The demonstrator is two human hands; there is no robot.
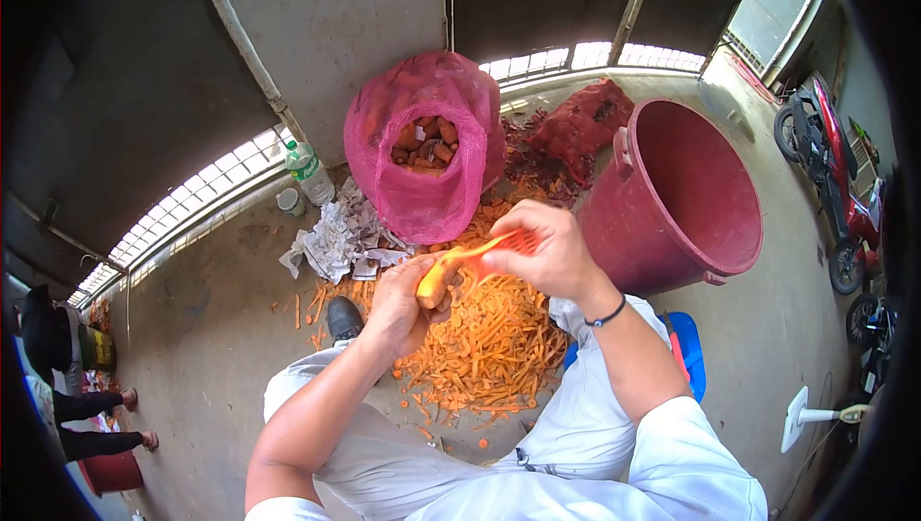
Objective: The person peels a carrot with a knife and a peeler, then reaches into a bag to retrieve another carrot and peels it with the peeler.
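Observation:
My left hand (395,308) is closed around a carrot (436,283), whose thick end points toward me. Above and to its right, my right hand (549,248) grips a red-orange peeler (516,241), smeared by motion. A thin strip of peel stretches between the carrot and the peeler. Both hands are over a large pile of orange peelings (484,343) on the floor between my legs. Behind the pile, an opened pink mesh sack (460,200) holds several unpeeled carrots (427,142).
A large dark red bucket (624,204) stands right of the pile, near a red mesh sack (583,123). Crumpled paper (336,238), a plastic bottle (307,171) and a cup (289,201) are at the left. Motorcycles (835,156) stand far right; another person's legs (96,425) show far left.

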